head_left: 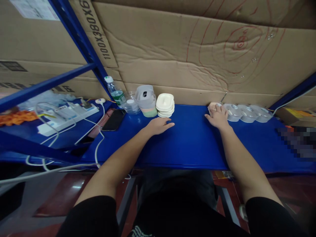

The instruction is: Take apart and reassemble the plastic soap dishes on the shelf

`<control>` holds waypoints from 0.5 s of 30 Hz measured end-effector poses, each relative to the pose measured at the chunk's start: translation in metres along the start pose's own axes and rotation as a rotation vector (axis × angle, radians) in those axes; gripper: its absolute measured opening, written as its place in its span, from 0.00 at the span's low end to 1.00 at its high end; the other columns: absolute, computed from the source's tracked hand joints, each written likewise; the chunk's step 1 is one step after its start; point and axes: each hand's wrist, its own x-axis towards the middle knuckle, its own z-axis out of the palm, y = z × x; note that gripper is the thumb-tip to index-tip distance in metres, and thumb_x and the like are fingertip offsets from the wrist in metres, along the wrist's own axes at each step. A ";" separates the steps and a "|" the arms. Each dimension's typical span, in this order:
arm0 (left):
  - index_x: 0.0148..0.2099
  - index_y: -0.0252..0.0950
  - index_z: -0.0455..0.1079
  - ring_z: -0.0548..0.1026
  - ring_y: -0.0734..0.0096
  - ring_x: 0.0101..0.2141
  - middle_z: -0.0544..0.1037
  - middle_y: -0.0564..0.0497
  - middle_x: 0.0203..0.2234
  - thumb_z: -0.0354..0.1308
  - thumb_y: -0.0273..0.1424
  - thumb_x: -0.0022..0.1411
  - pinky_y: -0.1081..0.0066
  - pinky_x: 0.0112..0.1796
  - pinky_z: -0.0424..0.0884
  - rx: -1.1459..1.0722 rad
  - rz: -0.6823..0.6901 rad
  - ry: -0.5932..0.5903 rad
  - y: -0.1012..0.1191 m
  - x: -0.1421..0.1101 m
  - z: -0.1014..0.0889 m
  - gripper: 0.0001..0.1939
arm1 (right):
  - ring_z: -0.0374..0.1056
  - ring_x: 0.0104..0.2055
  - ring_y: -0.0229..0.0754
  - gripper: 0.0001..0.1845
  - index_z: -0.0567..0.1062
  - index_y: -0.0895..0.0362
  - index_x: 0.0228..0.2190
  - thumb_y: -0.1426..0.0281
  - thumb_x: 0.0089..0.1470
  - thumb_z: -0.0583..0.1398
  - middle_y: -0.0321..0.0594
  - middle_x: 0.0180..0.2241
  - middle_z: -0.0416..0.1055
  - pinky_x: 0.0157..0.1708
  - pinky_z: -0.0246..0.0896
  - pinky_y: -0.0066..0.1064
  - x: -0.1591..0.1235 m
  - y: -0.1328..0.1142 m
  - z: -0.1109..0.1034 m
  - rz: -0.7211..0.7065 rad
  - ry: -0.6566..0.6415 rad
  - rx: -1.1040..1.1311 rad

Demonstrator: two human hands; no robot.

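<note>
My left hand hovers over the blue table just in front of a stack of cream square lids. Its thumb and fingers are apart, with nothing between them. Left of the lids stands a stack of square containers, greyish on top with peach and green ones below. On the right, my right hand reaches over a small pinkish container and grips it from above, hiding most of it. Beside it, a row of clear lidded plastic cups runs to the right.
A water bottle, clear plastic bowls and a black phone are at the left. White cables lead to a power strip beyond a blue frame post. Cardboard walls the back; a cardboard box sits far right.
</note>
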 end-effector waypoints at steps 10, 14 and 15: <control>0.67 0.36 0.65 0.78 0.64 0.35 0.81 0.51 0.33 0.57 0.44 0.69 0.66 0.37 0.69 -0.172 -0.002 0.391 -0.004 0.001 -0.005 0.29 | 0.41 0.75 0.74 0.36 0.72 0.60 0.64 0.49 0.66 0.53 0.60 0.73 0.51 0.67 0.39 0.69 -0.005 -0.021 0.001 -0.064 0.031 0.057; 0.72 0.38 0.59 0.78 0.66 0.34 0.80 0.52 0.33 0.59 0.39 0.68 0.66 0.39 0.70 -0.197 -0.026 0.467 -0.017 0.008 0.001 0.33 | 0.44 0.75 0.71 0.34 0.73 0.59 0.63 0.51 0.67 0.53 0.58 0.73 0.54 0.69 0.40 0.67 -0.010 -0.040 0.007 -0.172 0.022 0.111; 0.71 0.37 0.60 0.78 0.65 0.34 0.81 0.52 0.33 0.59 0.38 0.68 0.66 0.39 0.70 -0.195 -0.028 0.476 -0.020 0.011 0.003 0.32 | 0.44 0.75 0.71 0.33 0.74 0.58 0.62 0.51 0.66 0.54 0.56 0.72 0.55 0.69 0.40 0.67 -0.011 -0.044 0.009 -0.196 0.019 0.120</control>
